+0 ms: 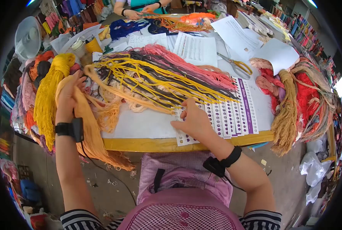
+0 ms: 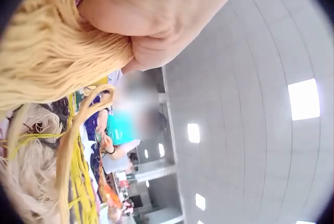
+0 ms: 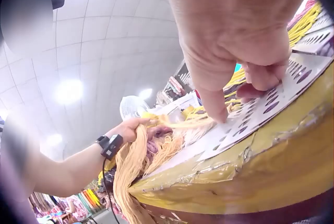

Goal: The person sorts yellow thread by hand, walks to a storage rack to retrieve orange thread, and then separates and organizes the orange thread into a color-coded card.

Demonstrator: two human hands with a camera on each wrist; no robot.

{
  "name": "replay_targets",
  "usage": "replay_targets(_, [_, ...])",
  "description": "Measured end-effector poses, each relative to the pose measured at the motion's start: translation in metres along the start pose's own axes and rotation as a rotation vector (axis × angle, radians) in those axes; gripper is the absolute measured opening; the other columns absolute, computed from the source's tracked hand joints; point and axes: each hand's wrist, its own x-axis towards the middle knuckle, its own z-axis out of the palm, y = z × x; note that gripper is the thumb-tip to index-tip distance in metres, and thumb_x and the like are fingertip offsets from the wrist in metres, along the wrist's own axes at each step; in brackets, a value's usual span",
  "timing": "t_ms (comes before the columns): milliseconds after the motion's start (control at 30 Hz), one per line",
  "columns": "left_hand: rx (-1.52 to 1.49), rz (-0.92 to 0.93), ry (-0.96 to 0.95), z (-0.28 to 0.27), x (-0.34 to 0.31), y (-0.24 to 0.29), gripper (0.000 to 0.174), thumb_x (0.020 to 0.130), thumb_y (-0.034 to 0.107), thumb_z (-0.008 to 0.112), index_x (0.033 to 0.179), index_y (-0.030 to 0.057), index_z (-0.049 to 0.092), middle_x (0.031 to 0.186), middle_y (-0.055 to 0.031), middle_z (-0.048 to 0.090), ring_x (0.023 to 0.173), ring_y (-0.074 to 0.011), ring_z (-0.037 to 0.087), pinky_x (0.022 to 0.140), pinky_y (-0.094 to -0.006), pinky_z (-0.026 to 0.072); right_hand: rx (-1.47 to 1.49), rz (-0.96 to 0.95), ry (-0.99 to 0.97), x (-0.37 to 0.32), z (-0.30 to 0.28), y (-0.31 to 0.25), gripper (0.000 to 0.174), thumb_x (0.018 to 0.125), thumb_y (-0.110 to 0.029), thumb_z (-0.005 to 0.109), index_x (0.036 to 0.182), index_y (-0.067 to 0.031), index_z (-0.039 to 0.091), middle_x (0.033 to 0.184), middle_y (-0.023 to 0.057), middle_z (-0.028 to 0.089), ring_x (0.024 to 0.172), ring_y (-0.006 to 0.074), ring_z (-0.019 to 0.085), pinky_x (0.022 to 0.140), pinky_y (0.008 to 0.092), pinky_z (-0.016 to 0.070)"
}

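My left hand (image 1: 72, 90) grips a thick hank of pale orange thread (image 1: 87, 130) at the table's left; the hank hangs over the edge. In the left wrist view the fingers (image 2: 151, 41) curl round the thread (image 2: 57, 51). A strand of it runs right to the punched cards (image 1: 217, 117). At the cards' left end is my right hand (image 1: 194, 119), fingers bent. Thumb and fingers (image 3: 258, 83) touch the card face (image 3: 261, 106) in the right wrist view; whether they pinch thread there is hidden. Yellow, dark and pink threads (image 1: 151, 76) fan leftward from the cards.
Scissors with yellow handles (image 1: 240, 68) lie behind the cards, near printed sheets (image 1: 196, 50). A yellow hank (image 1: 54, 92) hangs at the left, tan and red hanks (image 1: 288, 111) at the right. Yellow tape (image 1: 140, 145) covers the front edge. Another person's hands (image 1: 134, 14) work across the table.
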Motion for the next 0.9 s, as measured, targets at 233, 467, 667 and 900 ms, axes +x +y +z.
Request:
replay_targets(233, [-0.037, 0.055, -0.759, 0.106, -0.179, -0.001, 0.078, 0.095, 0.063, 0.026, 0.139, -0.0004, 0.041, 0.144, -0.0118, 0.042, 0.136, -0.0277, 0.034, 0.113, -0.0387, 0.0260, 0.403, -0.146, -0.234, -0.023, 0.004, -0.044, 0.052, 0.087, -0.035, 0.066, 0.122, -0.0016, 0.047, 0.091, 0.0063, 0.065, 0.079, 0.0156, 0.062, 0.073, 0.0296, 0.0492])
replay_targets(467, [-0.393, -0.236, -0.893, 0.144, -0.226, -0.035, 0.075, 0.097, 0.058, 0.028, 0.143, -0.0008, 0.032, 0.146, -0.0128, 0.038, 0.136, -0.0254, 0.035, 0.113, -0.0397, 0.0263, 0.852, -0.094, -0.708, -0.054, 0.000, -0.048, 0.042, 0.096, -0.031, 0.057, 0.124, -0.0007, 0.053, 0.110, 0.0054, 0.062, 0.098, 0.0089, 0.057, 0.084, 0.0238, 0.0470])
replay_targets(667, [-0.365, -0.397, -0.848, 0.162, -0.236, -0.025, 0.068, 0.100, 0.052, 0.028, 0.143, -0.0007, 0.032, 0.142, -0.0126, 0.043, 0.128, -0.0220, 0.045, 0.106, -0.0380, 0.0363, 1.001, -0.128, -0.320, -0.065, -0.016, -0.044, 0.028, 0.095, -0.022, 0.060, 0.113, -0.0010, 0.059, 0.101, 0.0016, 0.062, 0.093, 0.0070, 0.056, 0.082, 0.0241, 0.0461])
replay_targets(900, [0.023, -0.084, -0.772, 0.142, -0.215, -0.075, 0.045, 0.099, 0.027, 0.046, 0.131, -0.0043, 0.049, 0.132, -0.0131, 0.053, 0.120, -0.0201, 0.052, 0.100, -0.0342, 0.0429, 0.985, -0.122, -0.185, -0.056, -0.031, -0.032, 0.012, 0.089, -0.009, 0.064, 0.099, -0.0017, 0.065, 0.094, 0.0033, 0.067, 0.086, 0.0088, 0.060, 0.080, 0.0230, 0.0444])
